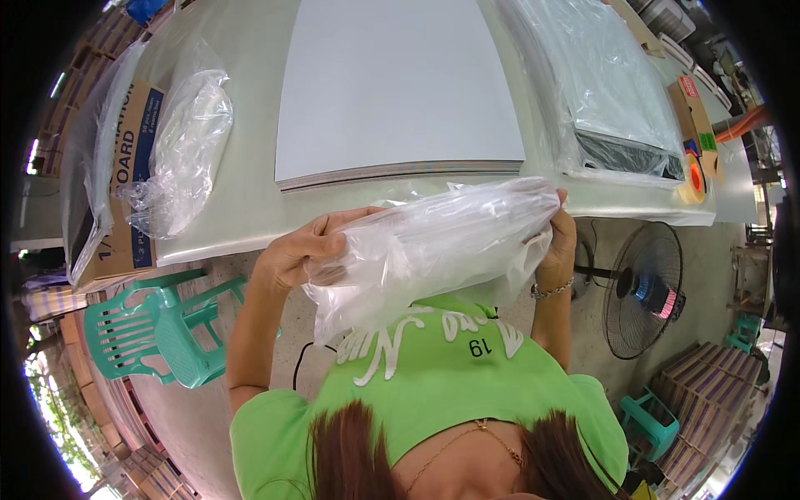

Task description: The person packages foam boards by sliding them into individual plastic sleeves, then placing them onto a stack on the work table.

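Between my two hands a clear plastic bag (442,237) is held up, gathered and wrinkled, just in front of the table's near edge. My left hand (312,248) pinches its left end with thumb and fingers. The right end is gripped by my right hand (560,237), whose fingers are partly hidden behind the plastic. Beyond the bag, a thick stack of large white sheets (400,92) lies flat on the table (242,150). The bag hangs apart from the stack's front edge, as far as I can see.
Crumpled plastic (192,154) and a cardboard box (125,192) are at the left. At the right lie a plastic-wrapped stack (621,100), a tape roll (692,179) and a small box (693,117). A green chair (167,333) and a fan (642,287) stand beside me.
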`<state>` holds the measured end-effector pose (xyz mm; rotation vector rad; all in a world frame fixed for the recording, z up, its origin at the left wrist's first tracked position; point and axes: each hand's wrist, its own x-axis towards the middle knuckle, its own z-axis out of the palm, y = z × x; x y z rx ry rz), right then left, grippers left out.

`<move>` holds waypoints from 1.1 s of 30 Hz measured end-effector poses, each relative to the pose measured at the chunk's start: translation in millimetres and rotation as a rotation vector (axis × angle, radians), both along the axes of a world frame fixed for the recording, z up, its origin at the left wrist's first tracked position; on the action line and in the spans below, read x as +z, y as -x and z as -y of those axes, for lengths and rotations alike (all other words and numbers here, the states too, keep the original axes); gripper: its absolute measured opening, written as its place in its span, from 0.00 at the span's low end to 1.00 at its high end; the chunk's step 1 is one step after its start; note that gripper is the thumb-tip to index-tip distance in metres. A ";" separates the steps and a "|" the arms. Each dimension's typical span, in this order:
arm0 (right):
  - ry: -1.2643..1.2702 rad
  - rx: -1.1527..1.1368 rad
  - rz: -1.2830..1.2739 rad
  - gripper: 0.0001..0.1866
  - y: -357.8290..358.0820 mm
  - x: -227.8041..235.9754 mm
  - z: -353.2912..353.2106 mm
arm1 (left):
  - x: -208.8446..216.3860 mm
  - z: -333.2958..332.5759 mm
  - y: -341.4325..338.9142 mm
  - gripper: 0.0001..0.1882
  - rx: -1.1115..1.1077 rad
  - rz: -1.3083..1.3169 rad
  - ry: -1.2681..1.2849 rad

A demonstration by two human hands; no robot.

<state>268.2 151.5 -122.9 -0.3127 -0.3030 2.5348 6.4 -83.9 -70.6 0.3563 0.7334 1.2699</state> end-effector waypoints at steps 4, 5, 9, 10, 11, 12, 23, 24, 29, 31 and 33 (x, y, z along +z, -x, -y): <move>-0.056 0.148 -0.021 0.17 -6.3 -0.6 -11.8 | -41.1 22.3 22.5 0.25 0.017 0.054 0.076; -0.056 0.144 0.021 0.18 -7.2 -3.5 -10.7 | -51.3 27.0 28.0 0.23 0.041 0.092 0.048; -0.021 0.154 0.104 0.21 -1.2 -15.2 2.9 | -27.8 14.8 23.3 0.16 0.306 0.130 -0.038; -0.004 0.174 0.102 0.22 5.0 -15.3 8.2 | -25.2 13.4 20.0 0.14 0.417 0.128 -0.071; 0.035 0.194 0.091 0.22 11.6 -12.7 14.5 | -22.7 11.4 16.3 0.13 0.529 0.126 -0.103; 0.073 0.202 0.081 0.23 17.5 -6.7 21.9 | -18.4 4.0 12.4 0.12 0.585 0.220 -0.148; 0.200 0.478 0.068 0.36 5.0 -39.2 55.0 | -3.8 5.1 36.3 0.25 0.767 0.036 -0.343; 0.159 0.395 0.044 0.36 0.4 -33.3 45.1 | -0.9 4.8 34.7 0.26 0.768 0.021 -0.303; -0.035 0.016 -0.076 0.38 -35.4 3.4 -12.5 | -35.9 49.5 41.5 0.30 0.609 -0.165 0.179; -0.082 -0.013 -0.111 0.39 -37.5 6.9 -35.0 | -61.4 77.8 30.1 0.28 0.441 -0.225 0.215; -0.127 -0.048 -0.111 0.40 -45.5 14.5 -41.8 | -47.7 66.9 -0.7 0.26 0.438 -0.216 0.360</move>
